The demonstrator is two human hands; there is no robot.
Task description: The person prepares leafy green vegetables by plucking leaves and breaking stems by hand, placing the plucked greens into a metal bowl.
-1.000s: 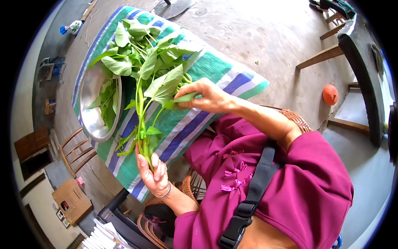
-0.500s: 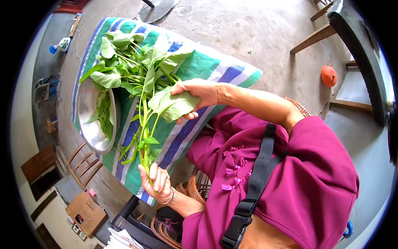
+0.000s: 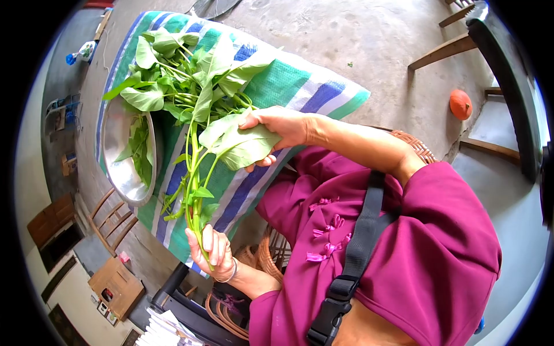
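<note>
My left hand (image 3: 212, 248) is closed around the lower ends of long leafy green stalks (image 3: 193, 173), with a bracelet at its wrist. Higher up, a broad pale-green leaf (image 3: 245, 144) on a stem is pinched by my right hand (image 3: 278, 131), thumb on top and the other fingers partly hidden beneath. A large heap of leafy greens (image 3: 173, 86) lies just beyond on the striped woven sheet (image 3: 283, 81). To the left, an oval metal bowl (image 3: 118, 130) sits on the sheet, holding some loose leaves (image 3: 138, 151).
A wooden chair (image 3: 112, 222) stands past the sheet's left edge. An orange-red pumpkin-like object (image 3: 460, 104) rests on the concrete floor near a dark-edged piece of furniture (image 3: 508, 92). White papers (image 3: 164, 328) lie at the bottom, near a wicker seat (image 3: 266, 254).
The view has shifted slightly, so the sheet and bowl appear a little farther up and left. Both hands keep the same hold on the stalks and the leaf.
</note>
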